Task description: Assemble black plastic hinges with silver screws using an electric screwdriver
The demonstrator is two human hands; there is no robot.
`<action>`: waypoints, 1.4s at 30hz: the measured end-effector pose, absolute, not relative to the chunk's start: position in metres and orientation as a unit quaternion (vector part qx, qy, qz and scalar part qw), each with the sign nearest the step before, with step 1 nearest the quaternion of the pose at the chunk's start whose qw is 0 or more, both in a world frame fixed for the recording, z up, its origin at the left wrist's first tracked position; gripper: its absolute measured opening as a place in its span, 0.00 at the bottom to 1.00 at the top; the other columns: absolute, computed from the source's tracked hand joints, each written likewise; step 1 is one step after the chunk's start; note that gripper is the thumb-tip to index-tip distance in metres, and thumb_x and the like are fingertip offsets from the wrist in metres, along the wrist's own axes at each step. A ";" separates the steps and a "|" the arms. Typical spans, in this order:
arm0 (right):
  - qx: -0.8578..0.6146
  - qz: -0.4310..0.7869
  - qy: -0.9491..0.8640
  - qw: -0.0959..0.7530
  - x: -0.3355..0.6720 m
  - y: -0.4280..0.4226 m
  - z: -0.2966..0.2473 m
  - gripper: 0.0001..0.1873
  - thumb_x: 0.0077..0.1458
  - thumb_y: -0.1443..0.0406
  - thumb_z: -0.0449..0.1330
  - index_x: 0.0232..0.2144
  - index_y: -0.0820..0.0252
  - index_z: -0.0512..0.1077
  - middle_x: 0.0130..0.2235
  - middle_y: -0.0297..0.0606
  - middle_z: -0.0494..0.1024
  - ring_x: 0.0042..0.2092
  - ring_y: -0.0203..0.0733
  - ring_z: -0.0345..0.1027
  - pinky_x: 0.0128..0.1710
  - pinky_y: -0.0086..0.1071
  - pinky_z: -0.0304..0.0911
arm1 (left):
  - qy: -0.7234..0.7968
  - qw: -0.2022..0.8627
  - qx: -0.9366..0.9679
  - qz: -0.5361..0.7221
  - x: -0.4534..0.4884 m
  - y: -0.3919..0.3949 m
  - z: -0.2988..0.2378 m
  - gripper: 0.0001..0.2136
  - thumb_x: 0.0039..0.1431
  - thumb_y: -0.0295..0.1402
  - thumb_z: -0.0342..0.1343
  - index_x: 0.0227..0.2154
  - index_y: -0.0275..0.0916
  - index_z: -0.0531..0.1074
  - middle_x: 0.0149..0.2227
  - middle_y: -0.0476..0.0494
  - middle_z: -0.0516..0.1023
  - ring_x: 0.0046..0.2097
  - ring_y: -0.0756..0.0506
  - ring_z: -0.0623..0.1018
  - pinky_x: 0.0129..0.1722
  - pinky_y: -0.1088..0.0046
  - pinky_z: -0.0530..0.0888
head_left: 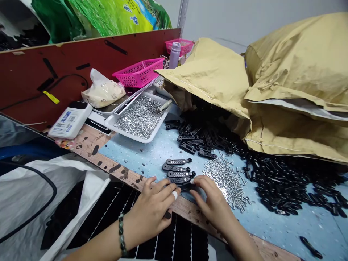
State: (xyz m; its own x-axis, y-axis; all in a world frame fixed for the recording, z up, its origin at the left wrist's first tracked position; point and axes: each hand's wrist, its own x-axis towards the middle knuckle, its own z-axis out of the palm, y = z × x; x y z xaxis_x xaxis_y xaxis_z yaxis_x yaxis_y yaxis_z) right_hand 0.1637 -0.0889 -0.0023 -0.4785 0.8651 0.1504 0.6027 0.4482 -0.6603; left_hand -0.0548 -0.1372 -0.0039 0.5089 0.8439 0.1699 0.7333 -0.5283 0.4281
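Note:
My left hand [156, 204], with a white band on one finger, is curled at the table's front edge. Its fingertips reach the nearest of several black ribbed plastic arms [178, 174] lying side by side. Something small and dark shows by its thumb, too hidden to name. My right hand [213, 203] is at the right end of this row, thumb and index finger apart. The index fingertip touches the near arms, with a small whitish bit at its tip. Beside it spreads a heap of small silver metal pins [228, 181].
A white tray [152, 139] holds small metal pieces. Behind are a pink basket [138, 75], a purple bottle [174, 56] and a white box-shaped device [70, 121]. Large paper sacks [212, 69] stand right, with black parts [282, 185] spilling out. White sacking [81, 203] hangs below the edge.

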 end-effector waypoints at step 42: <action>-0.590 0.382 -0.671 0.238 0.114 -0.073 -0.010 0.04 0.52 0.64 0.55 0.29 0.58 0.67 0.26 0.33 0.70 0.24 0.37 0.65 0.23 0.29 0.60 | 0.519 0.143 0.812 0.225 -0.062 -0.139 -0.004 0.20 0.62 0.28 0.47 0.57 0.41 0.62 0.53 0.45 0.71 0.53 0.40 0.68 0.55 0.53 0.52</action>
State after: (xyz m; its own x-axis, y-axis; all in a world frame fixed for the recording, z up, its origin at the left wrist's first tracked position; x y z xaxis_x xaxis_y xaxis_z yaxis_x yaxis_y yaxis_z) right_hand 0.1144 -0.0735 -0.0101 -0.1910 0.9729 -0.1306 0.6094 0.0132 -0.7927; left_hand -0.0619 -0.1392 -0.0040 0.3601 0.9074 0.2166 0.7785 -0.4202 0.4662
